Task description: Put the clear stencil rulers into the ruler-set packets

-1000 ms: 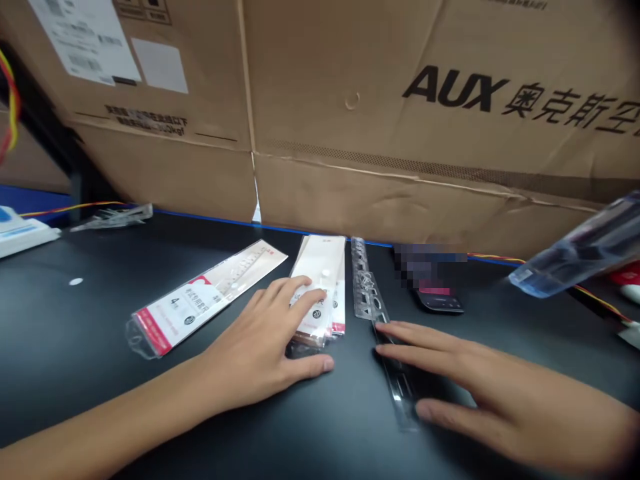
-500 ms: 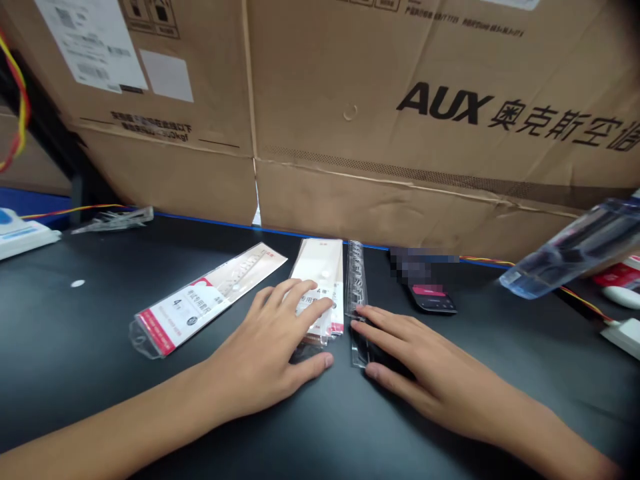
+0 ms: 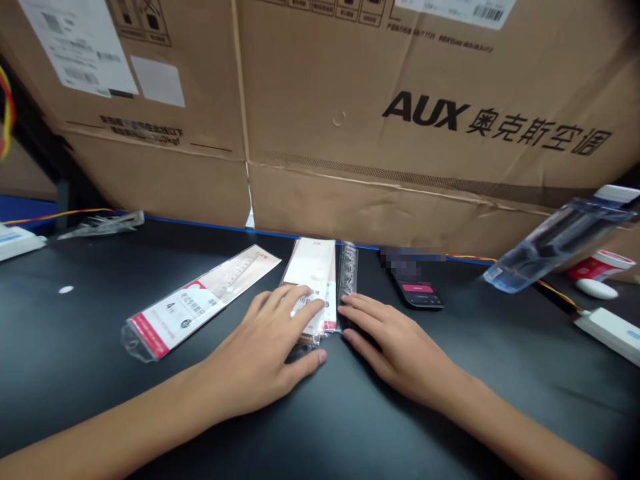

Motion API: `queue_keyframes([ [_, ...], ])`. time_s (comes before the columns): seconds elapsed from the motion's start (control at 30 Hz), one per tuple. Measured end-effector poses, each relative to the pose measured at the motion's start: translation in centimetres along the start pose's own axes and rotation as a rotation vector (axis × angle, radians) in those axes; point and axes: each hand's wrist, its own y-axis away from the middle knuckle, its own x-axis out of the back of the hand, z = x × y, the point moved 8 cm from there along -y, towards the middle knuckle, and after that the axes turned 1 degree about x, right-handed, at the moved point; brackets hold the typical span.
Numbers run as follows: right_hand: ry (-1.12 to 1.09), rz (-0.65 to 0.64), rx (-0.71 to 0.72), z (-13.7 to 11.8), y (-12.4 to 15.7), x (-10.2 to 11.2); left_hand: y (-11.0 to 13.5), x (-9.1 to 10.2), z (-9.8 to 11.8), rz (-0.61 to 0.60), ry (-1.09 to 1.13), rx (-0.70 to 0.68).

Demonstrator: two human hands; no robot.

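We look forward and down from head level, close on the left hand (image 3: pixel 255 363), right hand (image 3: pixel 400 347) and worktop (image 3: pixel 100 393).
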Motion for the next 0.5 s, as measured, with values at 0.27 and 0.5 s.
queue_keyframes([
  [0.27,-0.065,0.065,-0.01,1.3,-0.5,-0.4,0.2,0.0,0.0,0.0,0.018,0.005],
  [0.5,-0.073,0.056,-0.021,1.7,-0.9,-0.8,0.2,0.1,0.1,-0.022,0.023,0.005],
])
